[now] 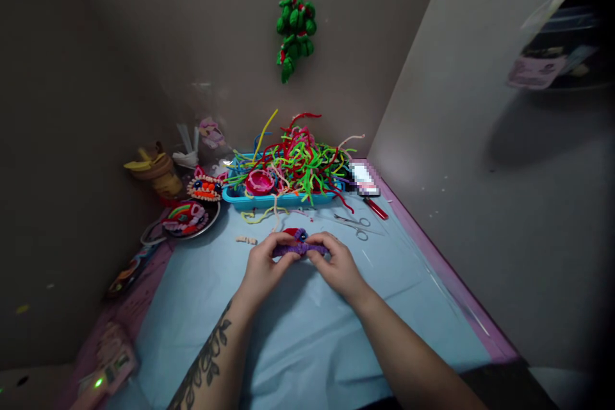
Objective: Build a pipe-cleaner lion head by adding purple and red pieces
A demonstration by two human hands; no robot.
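A small purple pipe-cleaner figure (302, 248), with red and blue parts at its top, is held between both hands above the blue cloth. My left hand (270, 261) pinches its left end between thumb and fingers. On the other end, my right hand (335, 261) has its thumb and fingertips closed. The fingers cover part of the figure. A pale pipe cleaner (275, 213) rises just behind the left hand, and whether it joins the figure I cannot tell. Short beige pieces (246, 240) lie left of the left hand.
Behind the hands, a blue tray (283, 201) overflows with coloured pipe cleaners (307, 160). Scissors (358, 225), a red-handled tool (375, 207) and a phone (364, 178) lie to the right. Finished fuzzy crafts (185, 218) fill a dish at left. A green ornament (295, 25) hangs on the wall.
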